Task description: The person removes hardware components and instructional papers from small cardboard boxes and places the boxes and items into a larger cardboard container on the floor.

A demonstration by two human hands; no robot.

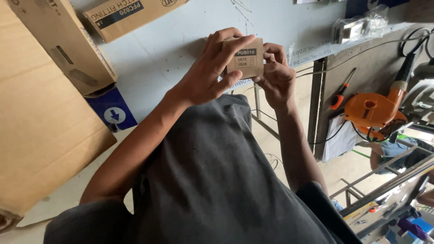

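A large flat sheet of cardboard [40, 122] fills the left side and runs out of view at the left and bottom edges, so its full shape cannot be made out. Above it, two long cardboard cartons lean against the pale wall panel [181, 40]: the nearer carton [68, 49] is cut off at the top, and the second carton [124, 16] is also cropped by the upper edge. On the right, a dark desk [361, 77] carries an orange power tool [377, 108] with a black cord, an orange-handled screwdriver [340, 96] and a clear plastic bag [361, 25] whose contents are too blurred to tell. The person's dark grey shirt hides everything directly below the arms. Both hands are raised in front of the chest. The left hand [205, 74] grips a small cardboard box [245, 58] from its left side, thumb on the lower front and fingers [226, 36] curled over the top edge, covering the box's upper left corner. The right hand [275, 74] holds the right edge, its fingers bent tightly against the side, hiding that edge. The small box is nearly square, so no clear long axis shows; its printed label face points toward the camera, tilted slightly, and its back is hidden.
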